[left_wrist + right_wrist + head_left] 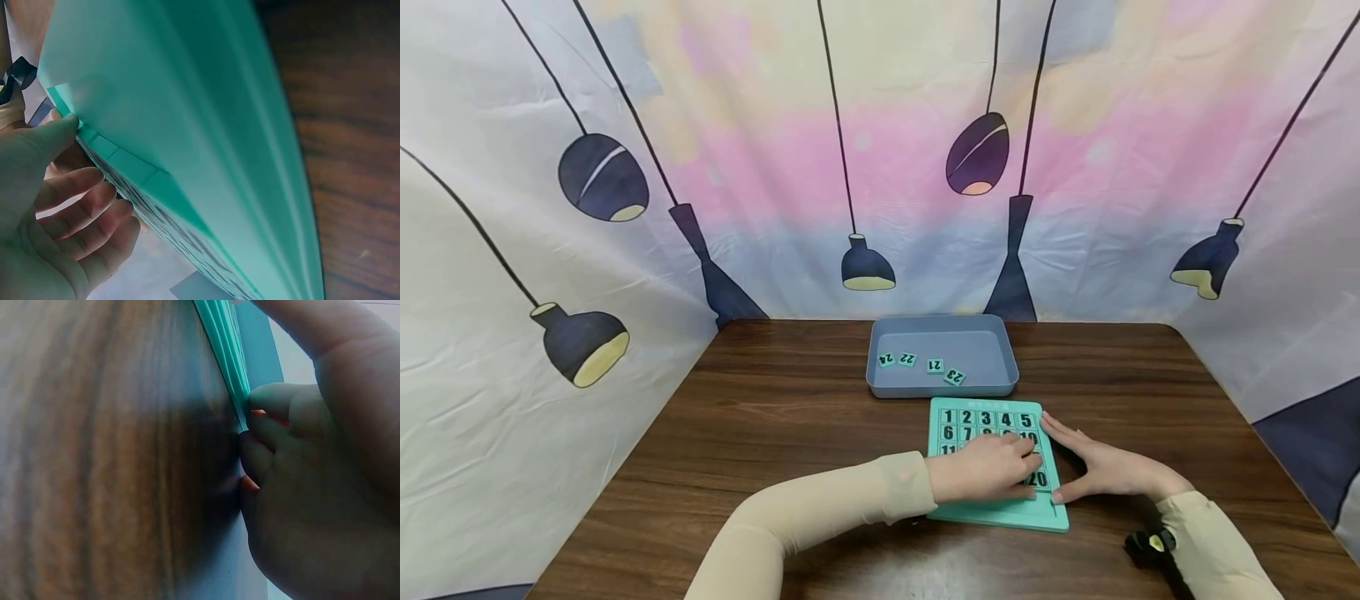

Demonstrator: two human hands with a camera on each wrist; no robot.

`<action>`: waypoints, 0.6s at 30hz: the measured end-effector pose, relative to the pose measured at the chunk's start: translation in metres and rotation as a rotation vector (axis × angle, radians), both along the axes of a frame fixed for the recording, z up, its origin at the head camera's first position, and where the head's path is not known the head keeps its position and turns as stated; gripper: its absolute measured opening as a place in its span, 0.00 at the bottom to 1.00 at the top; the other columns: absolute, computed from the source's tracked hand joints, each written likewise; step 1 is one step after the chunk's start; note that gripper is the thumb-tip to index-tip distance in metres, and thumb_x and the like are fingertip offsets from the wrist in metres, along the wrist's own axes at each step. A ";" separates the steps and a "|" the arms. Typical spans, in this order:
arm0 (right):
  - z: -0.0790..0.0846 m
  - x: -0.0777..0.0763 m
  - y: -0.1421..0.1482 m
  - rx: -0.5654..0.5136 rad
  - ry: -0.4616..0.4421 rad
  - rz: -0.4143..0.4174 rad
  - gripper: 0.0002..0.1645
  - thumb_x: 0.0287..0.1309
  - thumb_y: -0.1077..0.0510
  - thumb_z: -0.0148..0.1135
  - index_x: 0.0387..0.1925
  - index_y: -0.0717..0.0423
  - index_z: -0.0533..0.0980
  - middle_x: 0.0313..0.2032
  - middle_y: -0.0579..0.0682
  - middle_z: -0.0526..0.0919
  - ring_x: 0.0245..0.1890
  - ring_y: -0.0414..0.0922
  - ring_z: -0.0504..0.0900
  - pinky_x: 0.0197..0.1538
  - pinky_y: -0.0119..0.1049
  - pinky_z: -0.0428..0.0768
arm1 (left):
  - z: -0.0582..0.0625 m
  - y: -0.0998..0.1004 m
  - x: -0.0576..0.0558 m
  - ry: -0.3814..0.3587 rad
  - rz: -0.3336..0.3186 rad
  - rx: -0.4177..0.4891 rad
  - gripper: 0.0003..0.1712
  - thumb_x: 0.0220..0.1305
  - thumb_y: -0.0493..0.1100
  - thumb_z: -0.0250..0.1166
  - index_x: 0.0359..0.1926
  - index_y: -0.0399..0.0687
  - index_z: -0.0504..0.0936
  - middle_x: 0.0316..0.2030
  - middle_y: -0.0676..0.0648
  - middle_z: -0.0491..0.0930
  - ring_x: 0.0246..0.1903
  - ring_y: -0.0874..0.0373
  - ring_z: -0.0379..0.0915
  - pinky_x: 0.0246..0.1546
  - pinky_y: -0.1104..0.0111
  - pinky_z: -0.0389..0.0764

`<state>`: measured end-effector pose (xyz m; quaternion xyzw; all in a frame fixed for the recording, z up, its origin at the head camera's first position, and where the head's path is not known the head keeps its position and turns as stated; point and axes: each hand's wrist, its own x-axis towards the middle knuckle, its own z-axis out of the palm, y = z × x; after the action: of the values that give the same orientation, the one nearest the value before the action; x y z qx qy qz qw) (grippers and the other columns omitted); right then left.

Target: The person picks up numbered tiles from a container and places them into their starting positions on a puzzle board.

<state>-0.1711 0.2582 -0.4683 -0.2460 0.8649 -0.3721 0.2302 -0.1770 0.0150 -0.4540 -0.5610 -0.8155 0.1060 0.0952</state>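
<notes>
A turquoise number puzzle board (992, 513) lies flat on the table, its visible number tiles (967, 417) in rows. My left hand (988, 467) lies across the board from the left and covers several tiles. In the left wrist view, this hand's thumb (65, 130) touches the edge by the tile rows, with the other fingers slightly bent. At the board's right edge is my right hand (1108, 467), thumb near the lower corner and fingers reaching towards the upper one. Its fingertips (265, 397) touch the board's side in the right wrist view. Neither hand visibly grips a tile.
Behind the board stands a blue-grey tray (977, 342). Loose tiles marked 24 (886, 359), 22 (907, 359), 21 (935, 366) and 23 (954, 377) lie inside. The brown wooden table (737, 442) meets a curtain (910, 183) with printed lamps.
</notes>
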 end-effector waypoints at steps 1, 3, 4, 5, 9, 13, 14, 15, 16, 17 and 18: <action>0.000 0.000 0.000 0.001 0.001 0.000 0.67 0.58 0.45 0.74 0.80 0.60 0.38 0.78 0.66 0.32 0.72 0.77 0.30 0.63 0.80 0.40 | 0.000 0.000 0.000 0.000 0.000 0.003 0.22 0.72 0.62 0.59 0.55 0.55 0.82 0.46 0.55 0.79 0.41 0.65 0.77 0.39 0.78 0.79; 0.000 0.000 0.000 0.002 -0.001 -0.001 0.67 0.58 0.45 0.74 0.80 0.60 0.38 0.78 0.66 0.32 0.72 0.77 0.29 0.63 0.80 0.40 | 0.000 -0.001 0.000 0.000 0.001 0.011 0.22 0.72 0.62 0.59 0.54 0.55 0.82 0.46 0.55 0.79 0.41 0.65 0.77 0.39 0.78 0.79; 0.000 0.000 0.000 0.002 -0.001 -0.003 0.67 0.58 0.45 0.74 0.80 0.60 0.38 0.78 0.66 0.32 0.72 0.77 0.29 0.63 0.80 0.40 | 0.000 -0.001 0.000 0.001 0.001 0.015 0.22 0.72 0.62 0.59 0.54 0.55 0.82 0.46 0.55 0.79 0.41 0.65 0.77 0.39 0.78 0.79; 0.000 0.000 0.000 0.003 -0.005 -0.004 0.67 0.58 0.45 0.73 0.80 0.60 0.38 0.78 0.66 0.32 0.72 0.77 0.29 0.63 0.80 0.39 | 0.000 -0.001 0.000 0.001 0.001 0.018 0.22 0.72 0.62 0.59 0.54 0.55 0.82 0.46 0.55 0.79 0.40 0.65 0.77 0.39 0.78 0.79; 0.000 0.001 0.000 0.003 -0.018 -0.011 0.67 0.58 0.46 0.73 0.80 0.59 0.37 0.78 0.66 0.31 0.71 0.78 0.28 0.63 0.80 0.39 | -0.002 -0.002 -0.001 0.001 0.000 0.021 0.22 0.71 0.63 0.59 0.54 0.56 0.82 0.44 0.56 0.79 0.39 0.65 0.76 0.38 0.78 0.79; -0.001 0.000 0.001 -0.002 -0.017 -0.008 0.67 0.58 0.46 0.73 0.80 0.60 0.37 0.78 0.66 0.31 0.71 0.78 0.27 0.63 0.80 0.38 | -0.003 -0.002 -0.003 -0.018 0.000 0.020 0.23 0.71 0.64 0.58 0.53 0.56 0.82 0.44 0.56 0.78 0.40 0.66 0.76 0.37 0.79 0.78; -0.002 0.000 0.001 -0.004 -0.017 -0.008 0.67 0.58 0.46 0.73 0.80 0.60 0.37 0.78 0.66 0.31 0.71 0.77 0.27 0.63 0.80 0.38 | -0.003 -0.002 -0.004 -0.029 0.001 0.019 0.23 0.71 0.64 0.58 0.54 0.56 0.82 0.44 0.56 0.78 0.40 0.66 0.76 0.38 0.79 0.78; -0.002 -0.001 0.002 -0.006 -0.014 -0.007 0.67 0.58 0.46 0.73 0.80 0.60 0.37 0.78 0.66 0.31 0.71 0.77 0.28 0.63 0.80 0.37 | -0.003 -0.003 -0.005 -0.040 0.001 0.019 0.23 0.71 0.64 0.58 0.54 0.56 0.82 0.44 0.56 0.78 0.40 0.66 0.76 0.38 0.79 0.78; -0.003 -0.001 0.002 -0.007 -0.010 -0.003 0.67 0.58 0.46 0.73 0.80 0.60 0.38 0.78 0.66 0.31 0.72 0.77 0.28 0.63 0.79 0.37 | -0.003 -0.003 -0.007 -0.058 0.003 0.020 0.23 0.71 0.64 0.58 0.54 0.56 0.82 0.44 0.56 0.78 0.41 0.66 0.76 0.39 0.78 0.78; -0.003 -0.001 0.002 -0.009 -0.007 0.000 0.67 0.59 0.46 0.73 0.80 0.60 0.38 0.78 0.66 0.31 0.72 0.77 0.28 0.64 0.79 0.37 | -0.002 -0.005 -0.008 -0.077 0.001 0.020 0.23 0.72 0.64 0.58 0.54 0.56 0.82 0.44 0.57 0.78 0.41 0.67 0.76 0.39 0.78 0.78; -0.003 -0.001 0.002 -0.009 -0.006 0.003 0.66 0.59 0.46 0.73 0.80 0.60 0.38 0.78 0.66 0.31 0.72 0.76 0.29 0.64 0.79 0.37 | -0.002 -0.006 -0.009 -0.098 0.003 0.021 0.23 0.72 0.63 0.58 0.54 0.56 0.82 0.43 0.57 0.78 0.41 0.67 0.76 0.40 0.78 0.78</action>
<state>-0.1725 0.2598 -0.4718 -0.2471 0.8622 -0.3763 0.2322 -0.1863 0.0092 -0.4556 -0.5634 -0.8209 0.0698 0.0609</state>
